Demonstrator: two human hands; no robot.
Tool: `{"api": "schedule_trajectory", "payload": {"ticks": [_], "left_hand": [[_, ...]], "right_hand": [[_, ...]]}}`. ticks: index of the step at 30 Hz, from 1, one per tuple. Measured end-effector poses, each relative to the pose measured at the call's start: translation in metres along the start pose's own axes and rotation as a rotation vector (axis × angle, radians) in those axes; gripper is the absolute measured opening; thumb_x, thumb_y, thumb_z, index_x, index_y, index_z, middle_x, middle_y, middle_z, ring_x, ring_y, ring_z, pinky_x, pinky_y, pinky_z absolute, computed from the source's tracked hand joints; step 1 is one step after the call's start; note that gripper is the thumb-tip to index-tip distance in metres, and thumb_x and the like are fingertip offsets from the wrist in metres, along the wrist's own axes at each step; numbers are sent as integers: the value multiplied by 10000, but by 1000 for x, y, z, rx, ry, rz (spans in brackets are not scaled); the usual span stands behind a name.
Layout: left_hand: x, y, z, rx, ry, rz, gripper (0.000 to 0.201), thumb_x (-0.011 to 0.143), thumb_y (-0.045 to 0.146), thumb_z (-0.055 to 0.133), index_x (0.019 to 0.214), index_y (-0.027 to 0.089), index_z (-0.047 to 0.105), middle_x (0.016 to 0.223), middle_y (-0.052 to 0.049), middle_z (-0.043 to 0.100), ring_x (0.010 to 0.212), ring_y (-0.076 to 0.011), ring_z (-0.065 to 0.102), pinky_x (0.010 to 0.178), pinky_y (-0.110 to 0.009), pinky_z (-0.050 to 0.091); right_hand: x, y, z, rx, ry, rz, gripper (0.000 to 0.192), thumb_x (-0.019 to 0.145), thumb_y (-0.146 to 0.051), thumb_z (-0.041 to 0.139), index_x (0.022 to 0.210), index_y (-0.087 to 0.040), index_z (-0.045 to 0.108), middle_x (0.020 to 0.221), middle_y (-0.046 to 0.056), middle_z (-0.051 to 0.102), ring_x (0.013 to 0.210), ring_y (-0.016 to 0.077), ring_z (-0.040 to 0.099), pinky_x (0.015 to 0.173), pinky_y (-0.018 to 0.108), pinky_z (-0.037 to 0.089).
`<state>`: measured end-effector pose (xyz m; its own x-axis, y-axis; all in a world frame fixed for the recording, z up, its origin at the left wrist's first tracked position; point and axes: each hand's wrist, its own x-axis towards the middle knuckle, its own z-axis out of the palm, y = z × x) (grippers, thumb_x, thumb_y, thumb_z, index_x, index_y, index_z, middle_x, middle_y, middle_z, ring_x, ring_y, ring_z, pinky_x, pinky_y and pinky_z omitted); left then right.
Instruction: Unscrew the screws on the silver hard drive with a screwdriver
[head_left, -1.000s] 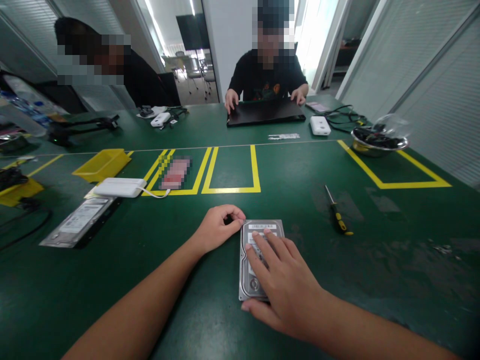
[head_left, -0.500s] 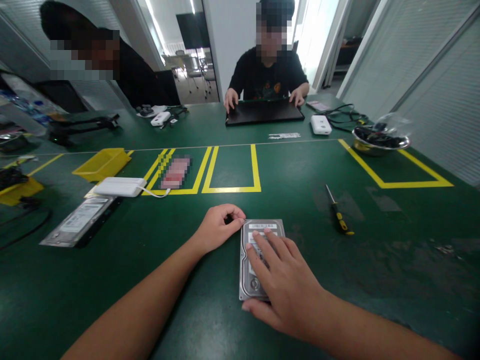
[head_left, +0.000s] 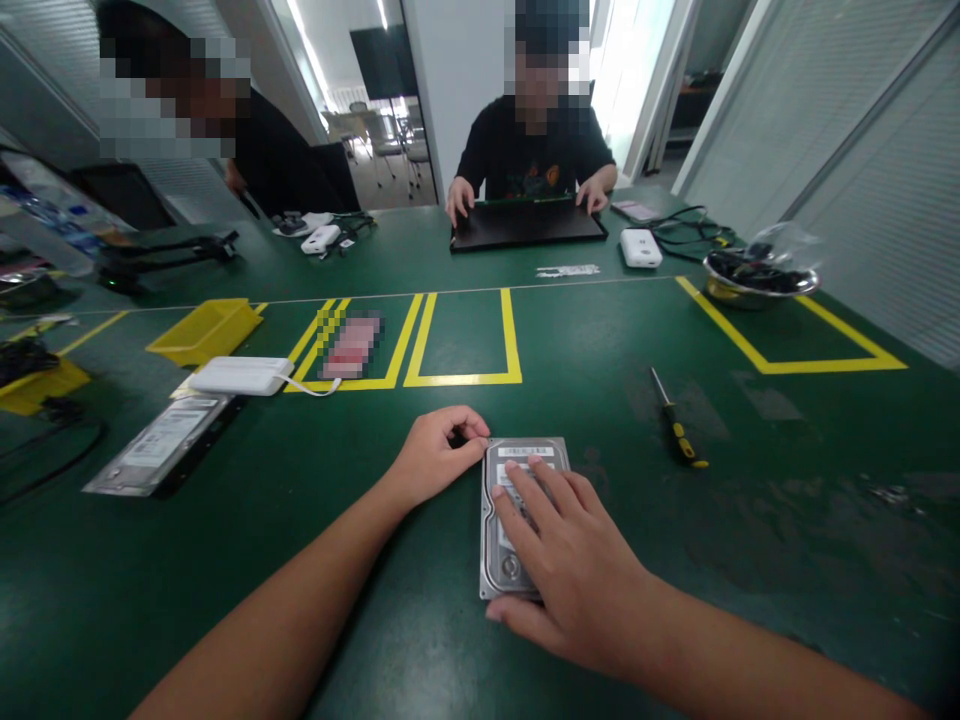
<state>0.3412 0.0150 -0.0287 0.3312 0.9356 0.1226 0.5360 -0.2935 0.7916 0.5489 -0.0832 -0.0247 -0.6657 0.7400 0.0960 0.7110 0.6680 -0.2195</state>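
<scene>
The right hand is lying flat and open on the hard drive, holding it steady, while the left hand is pinching together at its top corner.

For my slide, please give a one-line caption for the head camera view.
Right hand lies flat on a hard drive while left hand pinches its far corner.

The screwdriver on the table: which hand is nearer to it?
Right. The right hand lies on the hard drive, left of the screwdriver; the left hand is farther left.
</scene>
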Motion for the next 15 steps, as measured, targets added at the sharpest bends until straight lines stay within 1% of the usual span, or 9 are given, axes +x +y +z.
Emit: {"api": "schedule_trajectory", "payload": {"ticks": [4, 9, 12, 15], "left_hand": [[-1, 0, 0, -3, -10, 12, 76, 813, 189, 602, 801, 155, 669, 734, 1, 666, 676, -125, 593, 634, -229, 434], [-2, -3, 2, 10, -6, 30, 92, 828, 195, 585, 802, 159, 666, 737, -1, 656, 681, -128, 589, 628, -231, 427], [-2, -4, 2, 14, -2, 37, 96, 831, 199, 580, 801, 160, 662, 732, -1, 652, 678, -131, 587, 618, -231, 424], [-2, -3, 3, 19, 4, 40, 95, 829, 197, 582, 799, 160, 664, 727, 2, 650, 674, -130, 583, 610, -229, 418]], "right_hand": [[1, 2, -3, -1, -22, -11, 864, 865, -729, 429, 1479, -122, 412, 1551, 218, 345, 1412, 446, 286, 1098, 619, 243], [1, 5, -7, 11, -16, -26, 883, 866, -772, 359, 1477, -137, 417, 1544, 208, 361, 1419, 427, 282, 1111, 606, 236], [2, 5, -7, 4, 0, -39, 909, 844, -785, 391, 1473, -130, 420, 1541, 215, 363, 1412, 429, 290, 1115, 600, 237], [2, 5, -5, -12, 7, -41, 885, 838, -755, 453, 1464, -129, 431, 1541, 218, 359, 1407, 433, 296, 1118, 598, 235]]}}
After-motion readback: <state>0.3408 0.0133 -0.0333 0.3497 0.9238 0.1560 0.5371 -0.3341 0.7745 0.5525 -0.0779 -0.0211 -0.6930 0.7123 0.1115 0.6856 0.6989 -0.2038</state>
